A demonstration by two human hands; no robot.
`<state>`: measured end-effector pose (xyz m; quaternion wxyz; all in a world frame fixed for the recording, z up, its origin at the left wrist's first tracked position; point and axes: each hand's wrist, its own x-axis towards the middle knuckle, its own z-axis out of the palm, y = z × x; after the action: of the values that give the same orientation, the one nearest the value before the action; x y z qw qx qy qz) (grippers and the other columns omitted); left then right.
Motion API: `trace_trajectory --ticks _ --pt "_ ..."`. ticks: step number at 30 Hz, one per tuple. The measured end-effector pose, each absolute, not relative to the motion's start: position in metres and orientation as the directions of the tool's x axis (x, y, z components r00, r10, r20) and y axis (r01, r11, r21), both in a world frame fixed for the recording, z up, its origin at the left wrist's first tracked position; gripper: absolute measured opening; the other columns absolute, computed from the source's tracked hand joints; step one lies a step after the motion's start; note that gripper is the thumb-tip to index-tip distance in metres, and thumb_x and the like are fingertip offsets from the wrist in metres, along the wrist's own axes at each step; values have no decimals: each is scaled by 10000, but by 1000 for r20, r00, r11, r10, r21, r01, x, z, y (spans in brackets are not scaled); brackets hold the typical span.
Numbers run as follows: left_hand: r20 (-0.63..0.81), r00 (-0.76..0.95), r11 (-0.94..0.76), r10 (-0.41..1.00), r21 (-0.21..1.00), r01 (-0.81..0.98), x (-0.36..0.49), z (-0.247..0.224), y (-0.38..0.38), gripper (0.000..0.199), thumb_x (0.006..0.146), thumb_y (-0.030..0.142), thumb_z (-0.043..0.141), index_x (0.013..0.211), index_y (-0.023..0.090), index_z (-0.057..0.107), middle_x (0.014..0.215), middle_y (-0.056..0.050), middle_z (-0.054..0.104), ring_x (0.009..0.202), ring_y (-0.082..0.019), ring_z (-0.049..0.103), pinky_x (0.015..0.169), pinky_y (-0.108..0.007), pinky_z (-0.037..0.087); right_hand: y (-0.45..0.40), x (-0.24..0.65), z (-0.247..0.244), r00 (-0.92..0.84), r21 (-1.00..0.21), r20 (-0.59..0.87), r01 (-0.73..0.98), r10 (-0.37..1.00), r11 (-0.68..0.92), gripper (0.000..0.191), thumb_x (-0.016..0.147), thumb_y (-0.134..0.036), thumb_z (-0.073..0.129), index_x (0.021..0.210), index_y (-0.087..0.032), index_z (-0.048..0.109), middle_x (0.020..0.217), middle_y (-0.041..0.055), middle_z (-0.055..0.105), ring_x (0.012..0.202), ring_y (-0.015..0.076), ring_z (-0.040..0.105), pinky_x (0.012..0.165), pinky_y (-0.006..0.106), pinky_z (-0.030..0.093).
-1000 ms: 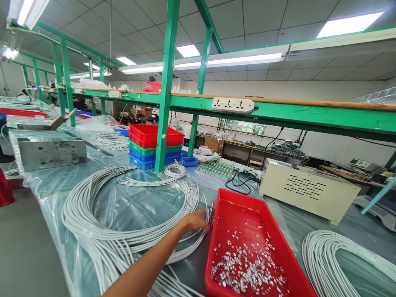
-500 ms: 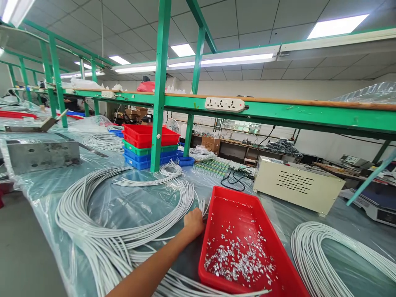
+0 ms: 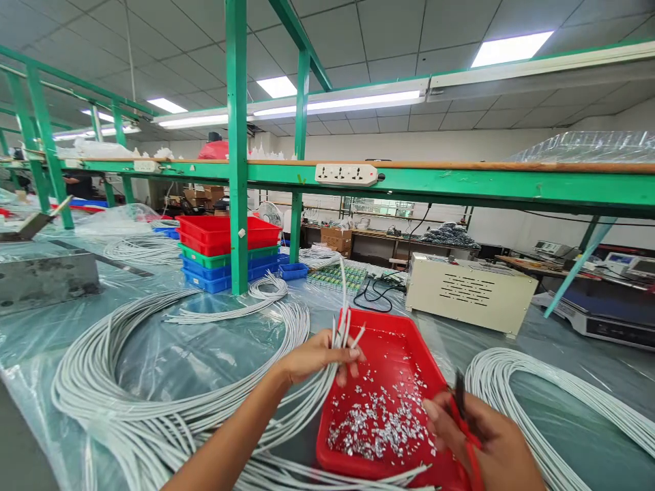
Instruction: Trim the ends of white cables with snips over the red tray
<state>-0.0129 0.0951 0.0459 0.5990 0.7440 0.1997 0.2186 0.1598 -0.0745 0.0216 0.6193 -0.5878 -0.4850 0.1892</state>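
You are clamping your left hand's (image 3: 320, 354) fingers on slim white round cable ends (image 3: 344, 320), mostly upright above the red rectangular plastic tray's (image 3: 404, 331) left edge, while your farther right hand (image 3: 499, 443) is gripping red-handled, dark-bladed cutters (image 3: 459, 395) rightward.

A bundle of thin, round white cables (image 3: 327, 383) curves upward by the left rim of the red rectangular plastic tray (image 3: 383, 351), ends fanned apart. A red-handled, dark-tipped metal hand tool (image 3: 460, 412) is tip up by the tray's right rim.
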Motion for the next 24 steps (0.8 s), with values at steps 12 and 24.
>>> trace_trajectory --ticks 12,24 --pt "93 852 -57 514 996 -75 12 15 51 339 737 418 615 794 87 662 601 -49 627 359 -70 495 357 -168 372 -28 150 6 342 -963 267 141 901 231 247 607 -282 735 801 -144 666 675 23 664 618 154 585 573 226 453" --pt "207 530 -193 822 978 -82 4 25 42 269 739 384 620 876 173 715 661 -21 640 697 -156 555 661 -230 412 -37 148 13 329 -869 417 419 848 265 165 736 -339 612 749 -189 677 700 23 653 655 179 598 620 258 470"
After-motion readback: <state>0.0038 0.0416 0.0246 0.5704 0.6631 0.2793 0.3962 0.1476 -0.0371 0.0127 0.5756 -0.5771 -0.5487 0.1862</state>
